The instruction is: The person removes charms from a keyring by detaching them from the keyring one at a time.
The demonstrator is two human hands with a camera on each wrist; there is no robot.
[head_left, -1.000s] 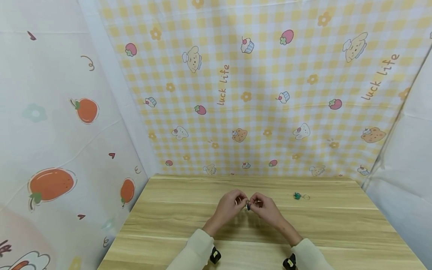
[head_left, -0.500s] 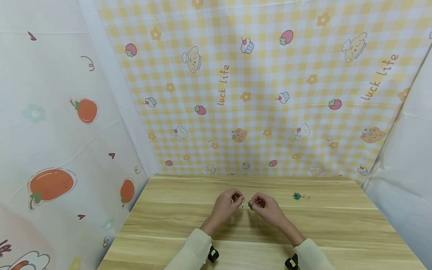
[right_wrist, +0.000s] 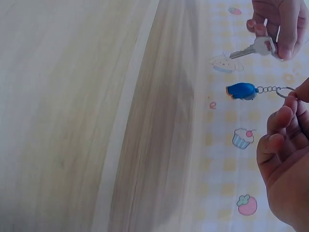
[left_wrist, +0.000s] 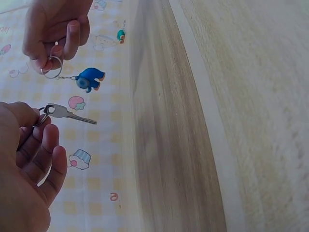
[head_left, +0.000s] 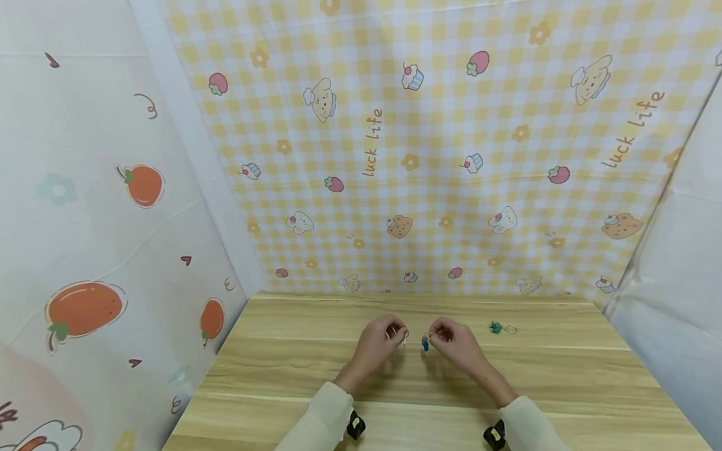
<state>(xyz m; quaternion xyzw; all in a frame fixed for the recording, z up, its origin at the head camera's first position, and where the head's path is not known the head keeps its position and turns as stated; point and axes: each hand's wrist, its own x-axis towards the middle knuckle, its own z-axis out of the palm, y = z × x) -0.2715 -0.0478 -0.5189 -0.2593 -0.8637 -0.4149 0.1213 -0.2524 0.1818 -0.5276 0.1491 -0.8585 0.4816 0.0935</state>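
Above the middle of the table, my left hand (head_left: 376, 341) pinches the small ring of a silver key (left_wrist: 60, 112) between thumb and fingertips, and the key's blade hangs free. Facing it a short distance to the right, my right hand (head_left: 458, 343) pinches the split ring (right_wrist: 286, 92) of a keychain. From that ring, on a short metal chain (right_wrist: 268, 89), dangles a blue animal-shaped charm (left_wrist: 89, 79) with orange feet. The key and the keychain are apart in both wrist views.
A green keychain (head_left: 496, 327) with its own ring lies on the wooden table (head_left: 282, 357), to the right of my right hand. Behind the table hangs a yellow checked cloth (head_left: 445, 125); a white printed cloth (head_left: 113, 238) stands on the left.
My hands, close together a second ago, have drawn apart, the right hand moving right. The blue charm, earlier against the right fingers, now hangs below them. The green keychain has stayed put.
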